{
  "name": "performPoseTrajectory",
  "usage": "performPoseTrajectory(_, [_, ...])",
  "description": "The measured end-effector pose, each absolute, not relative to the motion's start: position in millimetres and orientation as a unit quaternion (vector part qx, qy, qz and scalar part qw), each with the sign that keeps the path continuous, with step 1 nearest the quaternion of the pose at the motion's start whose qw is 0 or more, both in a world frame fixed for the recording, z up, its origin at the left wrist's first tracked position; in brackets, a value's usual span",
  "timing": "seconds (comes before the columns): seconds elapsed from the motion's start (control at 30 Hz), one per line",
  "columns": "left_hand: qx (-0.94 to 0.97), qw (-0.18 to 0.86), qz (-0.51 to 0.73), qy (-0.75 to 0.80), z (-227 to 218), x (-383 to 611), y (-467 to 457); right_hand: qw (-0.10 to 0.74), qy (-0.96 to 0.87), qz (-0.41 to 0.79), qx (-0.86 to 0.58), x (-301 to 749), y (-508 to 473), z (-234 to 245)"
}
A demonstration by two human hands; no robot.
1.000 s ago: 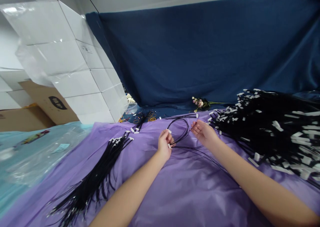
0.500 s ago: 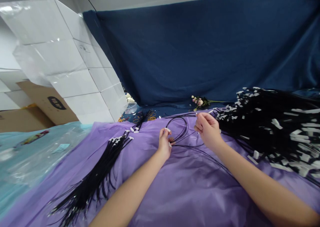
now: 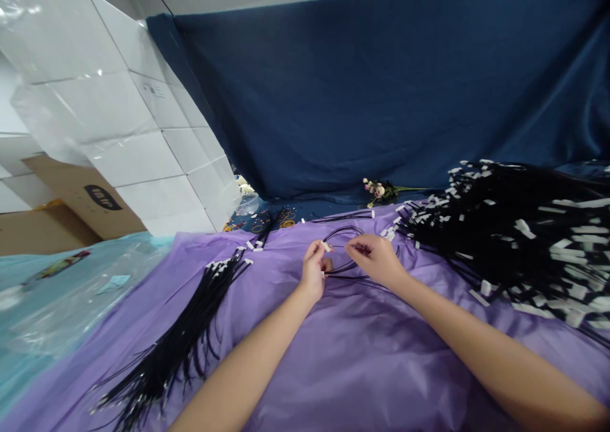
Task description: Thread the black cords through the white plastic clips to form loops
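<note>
My left hand [image 3: 314, 272] is closed on a coil of thin black cords [image 3: 344, 230] with small white ends or tags. One white tag [image 3: 326, 246] sticks out by the thumb, another at the lower fingers. The cords loop to the right and trail on under my right forearm. My right hand [image 3: 374, 256] is pinched at the coil's right side, its fingertips a little apart from the left hand. A thin black strand runs between the two hands and seems to end in the right fingertips. The right fingers partly hide the loop.
A bundle of black cords [image 3: 190, 324] lies at left on the purple sheet [image 3: 352, 362]. At right is a large heap of white-tagged cords [image 3: 505, 229]. Artificial flowers [image 3: 376, 190] lie by the blue curtain [image 3: 333, 101]. White boxes [image 3: 124, 114] are stacked at left beside a cardboard box [image 3: 90, 197].
My right hand has moved left and slightly down, closer to my left hand, and now covers part of the loop. My left hand has stayed nearly still. The view has shifted slightly.
</note>
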State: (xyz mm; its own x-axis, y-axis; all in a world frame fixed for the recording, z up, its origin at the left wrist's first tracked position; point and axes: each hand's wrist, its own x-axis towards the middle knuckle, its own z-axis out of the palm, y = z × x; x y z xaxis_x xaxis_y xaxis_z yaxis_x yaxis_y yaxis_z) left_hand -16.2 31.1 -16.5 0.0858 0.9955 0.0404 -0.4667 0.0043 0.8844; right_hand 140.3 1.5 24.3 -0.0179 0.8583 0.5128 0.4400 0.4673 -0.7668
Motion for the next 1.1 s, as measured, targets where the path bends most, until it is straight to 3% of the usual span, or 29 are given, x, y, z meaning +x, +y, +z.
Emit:
performPoseTrajectory(0.6, [0.405,0.632,0.580,0.316,-13.8,-15.7,30.4,0.467,-0.750,0.106,-0.455,144.1,3.6,19.5])
performPoseTrajectory(1.1, [0.401,0.647,0.566,0.317,-15.8,-15.9,31.0,0.348,-0.817,-0.025,-0.459,144.1,-4.0,16.4])
